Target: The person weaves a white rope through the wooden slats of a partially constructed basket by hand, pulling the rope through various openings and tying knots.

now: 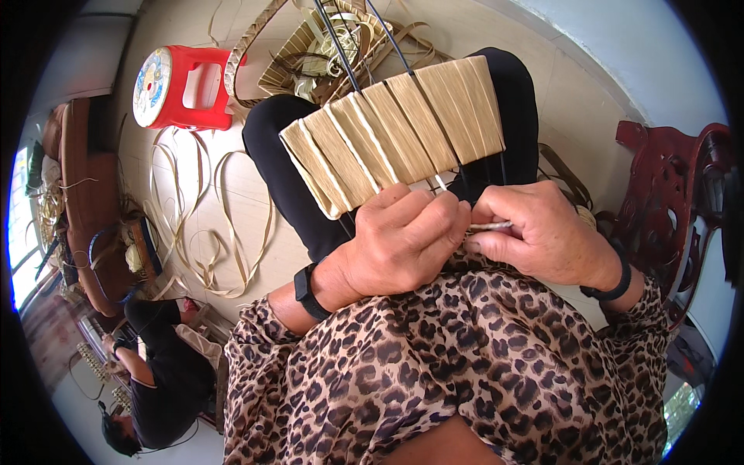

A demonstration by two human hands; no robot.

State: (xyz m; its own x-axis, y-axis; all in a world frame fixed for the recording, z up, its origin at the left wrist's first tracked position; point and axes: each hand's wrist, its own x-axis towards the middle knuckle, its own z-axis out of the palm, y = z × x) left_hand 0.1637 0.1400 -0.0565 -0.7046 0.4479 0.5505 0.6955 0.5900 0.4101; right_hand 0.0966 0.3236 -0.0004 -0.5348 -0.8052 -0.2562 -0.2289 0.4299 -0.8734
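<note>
A woven basket piece [395, 120] wrapped in tan flat strips rests tilted across my lap, with pale ribs between its bands. Thin black rods run past it and out beyond its far side. My left hand [407, 236] is closed at the near edge of the piece, its fingers curled; what they grip is hidden. Just right of it, my right hand [539, 236] pinches a thin pale twisted strand [492, 226] between thumb and forefinger. That strand reaches to the fingertips of my left hand. A short white end [441, 182] pokes out under the piece near my left knuckles.
A red plastic stool [190, 87] stands at the far left. Beyond my knees sits a basket [298, 50] of loose strips. Long tan strips [182, 209] lie looped on the floor. Dark carved wooden furniture [670, 201] is at the right; another person [167, 380] sits lower left.
</note>
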